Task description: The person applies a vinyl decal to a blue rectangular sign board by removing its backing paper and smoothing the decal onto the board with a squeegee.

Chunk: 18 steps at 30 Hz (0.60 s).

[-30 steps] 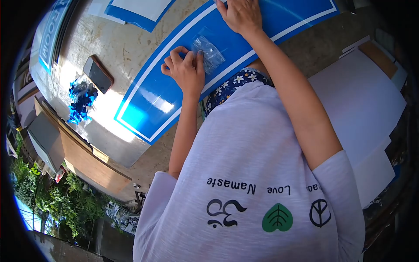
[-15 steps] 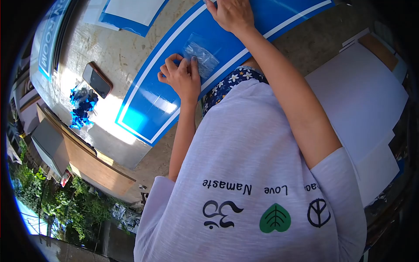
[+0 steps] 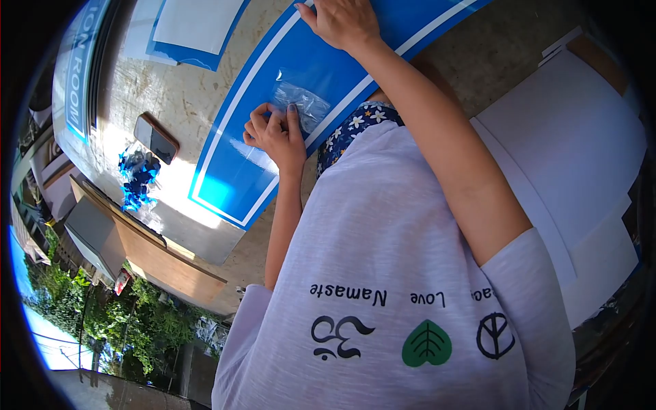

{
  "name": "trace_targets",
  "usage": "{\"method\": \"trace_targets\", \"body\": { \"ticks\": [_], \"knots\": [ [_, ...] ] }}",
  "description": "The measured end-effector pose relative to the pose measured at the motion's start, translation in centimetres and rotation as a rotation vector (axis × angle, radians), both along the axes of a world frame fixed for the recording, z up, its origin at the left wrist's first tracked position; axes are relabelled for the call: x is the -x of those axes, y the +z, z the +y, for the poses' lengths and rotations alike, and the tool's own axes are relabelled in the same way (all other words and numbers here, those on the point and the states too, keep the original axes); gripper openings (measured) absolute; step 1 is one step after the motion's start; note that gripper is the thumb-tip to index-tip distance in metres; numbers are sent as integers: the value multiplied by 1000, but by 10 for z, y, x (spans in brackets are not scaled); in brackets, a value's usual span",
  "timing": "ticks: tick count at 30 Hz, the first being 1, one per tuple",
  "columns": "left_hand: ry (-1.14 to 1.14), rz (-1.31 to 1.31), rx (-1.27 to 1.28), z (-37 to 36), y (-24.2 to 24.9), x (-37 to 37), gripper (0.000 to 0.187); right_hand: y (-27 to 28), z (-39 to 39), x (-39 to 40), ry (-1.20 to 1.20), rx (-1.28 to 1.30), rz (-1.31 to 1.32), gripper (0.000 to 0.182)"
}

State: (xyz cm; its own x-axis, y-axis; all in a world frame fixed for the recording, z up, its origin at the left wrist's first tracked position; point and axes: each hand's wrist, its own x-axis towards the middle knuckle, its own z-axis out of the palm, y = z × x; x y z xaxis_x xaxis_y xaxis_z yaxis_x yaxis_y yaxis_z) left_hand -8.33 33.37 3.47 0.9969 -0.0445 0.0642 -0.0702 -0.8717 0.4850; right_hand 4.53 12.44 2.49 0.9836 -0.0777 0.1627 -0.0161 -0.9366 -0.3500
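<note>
A long blue sign panel (image 3: 249, 147) with a white border line lies in front of me. My left hand (image 3: 277, 140) rests low over it with fingers curled. Its thumb and fingertips are closed at the near corner of a crumpled piece of clear plastic film (image 3: 309, 106), which spreads over the blue surface. Farther up the same panel, my right hand (image 3: 345, 24) lies palm down, thumb held apart. The tips of its fingers are cut off by the top of the view.
Left of the panel lie a phone (image 3: 156, 138) and a heap of blue and clear scraps (image 3: 139, 179). White sheets with blue edges (image 3: 195, 31) are at the top. A "ION ROOM" sign (image 3: 80, 75) stands at far left. Large white sheets (image 3: 567, 150) are stacked at right.
The view has shifted a little, so the panel's near end sits slightly farther right. My left hand stays at the film; my right hand remains flat on the panel.
</note>
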Motion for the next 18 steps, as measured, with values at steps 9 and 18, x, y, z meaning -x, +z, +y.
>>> {"method": "trace_targets", "body": {
  "ticks": [9, 18],
  "knots": [
    [-64, 4, 72, 18, 2, -6, 29, 3, -1, 0, 10, 5, 37, 52],
    [-117, -33, 14, 40, 6, -15, 20, 3, -2, 0, 21, 26, 34, 53]
  ]
}}
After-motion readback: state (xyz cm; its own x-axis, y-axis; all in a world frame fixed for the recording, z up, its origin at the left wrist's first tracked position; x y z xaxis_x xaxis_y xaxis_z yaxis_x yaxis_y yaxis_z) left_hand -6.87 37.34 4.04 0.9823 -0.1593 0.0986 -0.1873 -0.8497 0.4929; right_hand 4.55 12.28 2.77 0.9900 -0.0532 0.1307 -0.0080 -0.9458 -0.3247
